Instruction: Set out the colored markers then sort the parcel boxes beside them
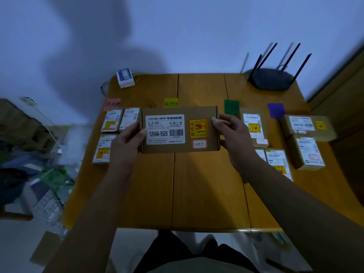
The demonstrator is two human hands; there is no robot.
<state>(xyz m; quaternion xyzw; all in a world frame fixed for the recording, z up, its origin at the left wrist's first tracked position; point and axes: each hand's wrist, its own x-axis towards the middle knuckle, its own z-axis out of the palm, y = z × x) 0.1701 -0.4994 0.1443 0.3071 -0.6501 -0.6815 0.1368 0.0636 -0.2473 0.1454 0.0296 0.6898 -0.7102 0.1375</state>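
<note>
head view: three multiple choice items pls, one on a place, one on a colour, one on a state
1. Where is the router? A floor; B table's far right corner; C table's near left corner.
2. The leftmost marker is: A pink; B white; C black.
3. The large box is: A lying untouched; B torn open; C gripped at both ends.
Answers: 1 B, it stands at that far corner. 2 A, pink paper at the left edge. 3 C, left hand and right hand grip its ends.
</note>
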